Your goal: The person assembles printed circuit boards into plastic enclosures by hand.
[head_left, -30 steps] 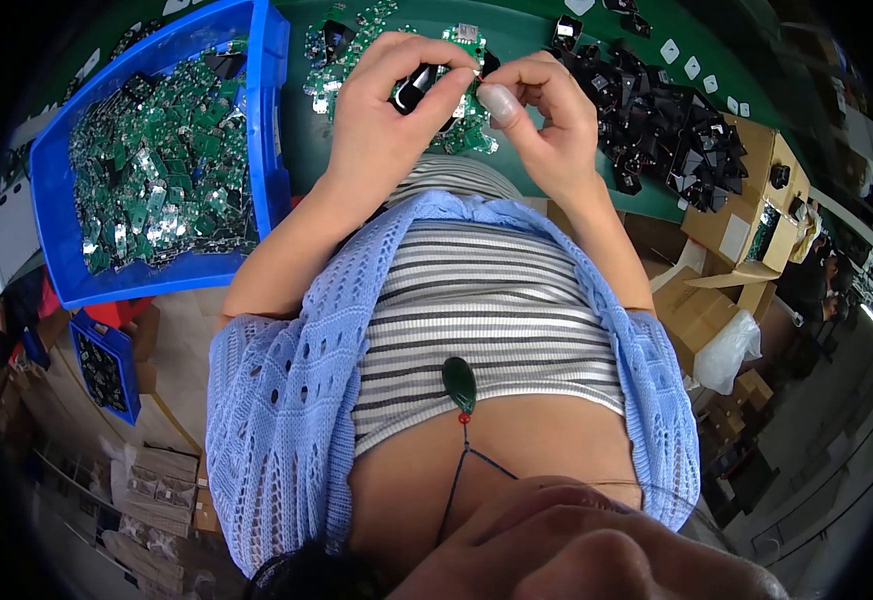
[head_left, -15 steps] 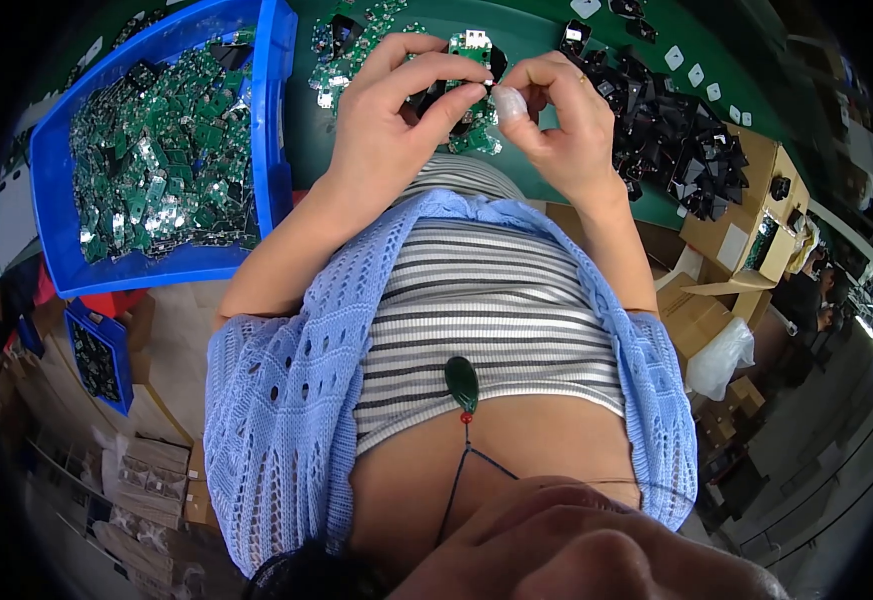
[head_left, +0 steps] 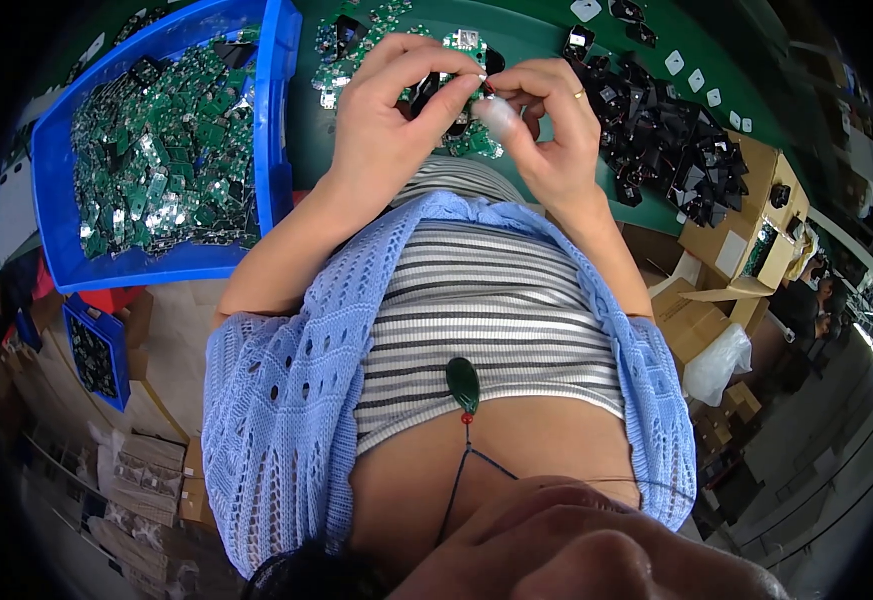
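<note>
My left hand point(head_left: 387, 115) is closed in a pinch, with a small white piece point(head_left: 482, 77) at the tips of its thumb and forefinger. Against those tips, my right hand point(head_left: 549, 130) pinches too, and a bit of red, perhaps thin wire, shows between the hands. What the right fingers hold is mostly hidden. A whitish wrap covers the right thumb, and a ring sits on one finger. Just under the fingertips are black plastic parts point(head_left: 423, 96) and small green circuit boards point(head_left: 481, 140), partly covered by the hands.
At left a blue bin point(head_left: 275, 130) holds a heap of circuit boards point(head_left: 162, 160). More loose boards point(head_left: 377, 22) lie on the green tabletop point(head_left: 307, 150). To the right are piled black housings point(head_left: 672, 140), white square pieces point(head_left: 697, 76) and an open cardboard box point(head_left: 742, 210).
My right hand has shifted slightly left and its fingers have curled in closer to the left fingertips. The left hand has barely moved, still pinching.
</note>
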Tool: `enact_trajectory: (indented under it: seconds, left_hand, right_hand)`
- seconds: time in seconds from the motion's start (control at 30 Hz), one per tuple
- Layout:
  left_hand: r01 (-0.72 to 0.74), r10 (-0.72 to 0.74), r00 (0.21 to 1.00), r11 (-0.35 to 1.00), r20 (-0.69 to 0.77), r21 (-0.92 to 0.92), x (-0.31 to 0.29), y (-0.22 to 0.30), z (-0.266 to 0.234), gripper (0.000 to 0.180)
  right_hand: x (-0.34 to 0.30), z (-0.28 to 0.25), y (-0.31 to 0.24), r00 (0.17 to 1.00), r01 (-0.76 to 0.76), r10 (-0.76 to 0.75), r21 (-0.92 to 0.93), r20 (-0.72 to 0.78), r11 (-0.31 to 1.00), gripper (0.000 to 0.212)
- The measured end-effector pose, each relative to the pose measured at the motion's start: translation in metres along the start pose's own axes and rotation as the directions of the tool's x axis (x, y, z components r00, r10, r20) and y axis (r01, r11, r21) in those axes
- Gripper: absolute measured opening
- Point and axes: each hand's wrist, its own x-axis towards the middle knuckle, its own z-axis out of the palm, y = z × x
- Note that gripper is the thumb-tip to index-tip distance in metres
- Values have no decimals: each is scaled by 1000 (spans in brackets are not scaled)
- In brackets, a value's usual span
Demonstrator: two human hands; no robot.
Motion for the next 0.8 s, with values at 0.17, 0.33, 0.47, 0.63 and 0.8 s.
enact_trajectory:
  seconds: [0.17, 0.33, 0.47, 0.63, 0.8]
  left_hand:
    - [184, -141, 974, 947, 177, -263, 0, 2, 0, 22]
    - [296, -223, 951, 854, 213, -428, -2, 7, -1, 43]
    - [147, -126, 986, 965, 107, -216, -1, -1, 0, 49]
    - [64, -50, 991, 992, 128, -111, 0, -3, -3, 49]
    - [74, -65, 992, 993, 110, -87, -1, -1, -3, 50]
  right_hand:
    - [-1, 4, 5, 992, -72, 87, 150, -97, 986, 11]
    - [5, -8, 1, 1000, -22, 22, 3, 13, 1000, 13]
    - [9, -10, 1, 951, 298, -257, -300, 169, 906, 19]
    - [13, -13, -5, 949, 305, -242, -389, 203, 869, 20]
    - [12, -12, -3, 961, 259, -206, -340, 184, 904, 23]
